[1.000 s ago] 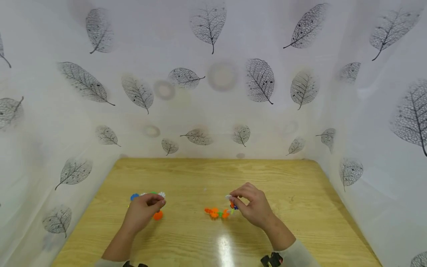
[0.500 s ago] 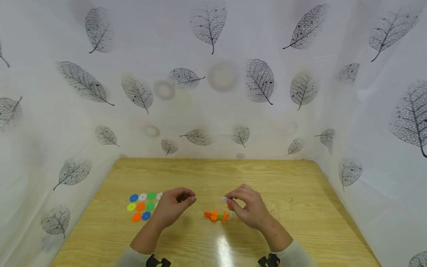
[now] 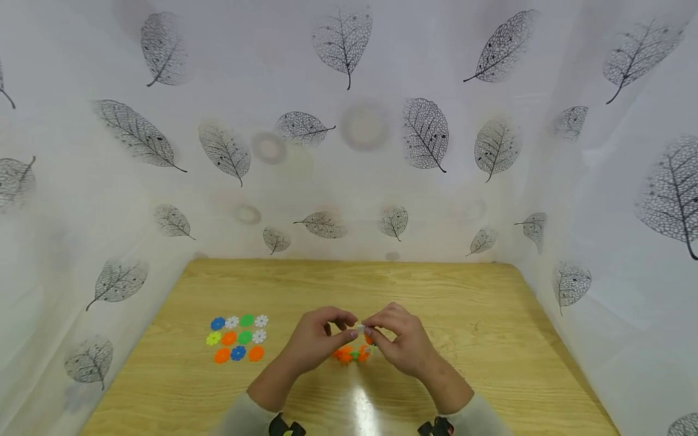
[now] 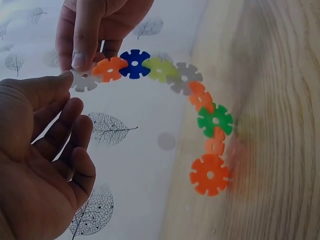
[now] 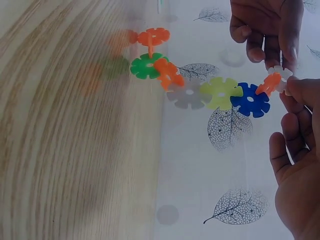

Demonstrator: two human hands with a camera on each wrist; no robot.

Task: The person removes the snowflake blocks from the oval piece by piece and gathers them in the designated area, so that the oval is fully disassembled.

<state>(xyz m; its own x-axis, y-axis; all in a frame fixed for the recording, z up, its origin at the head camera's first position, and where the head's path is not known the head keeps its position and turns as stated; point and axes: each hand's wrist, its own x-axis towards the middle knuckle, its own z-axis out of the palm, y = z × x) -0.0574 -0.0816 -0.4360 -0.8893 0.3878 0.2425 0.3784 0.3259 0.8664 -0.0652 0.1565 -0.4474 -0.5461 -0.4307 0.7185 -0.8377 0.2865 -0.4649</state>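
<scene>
A curved chain of slotted, flower-shaped plastic discs hangs between the hands, joined at their slots. It ends in a white disc (image 4: pixel 86 81), followed by an orange disc (image 4: pixel 110 69), a blue disc (image 5: pixel 250 100), a yellow disc (image 5: pixel 221 93) and several more, down to a large orange disc (image 4: pixel 210 175) at the far end. My right hand (image 3: pixel 400 339) pinches the white end disc between thumb and forefinger. From the other side my left hand (image 3: pixel 313 339) has thumb and forefinger at that disc's edge, pinching it. Its other fingers are loosely curled in the left wrist view.
Several loose discs lie in rows at the table's left, among them a yellow one (image 3: pixel 213 338), a green one (image 3: pixel 247 320) and a blue one (image 3: pixel 237 353). The wooden table (image 3: pixel 463 297) meets a leaf-patterned curtain (image 3: pixel 360 175) at the back and sides.
My left hand has moved right from the loose discs to the white end disc. My right hand, holding the chain, has shifted slightly left.
</scene>
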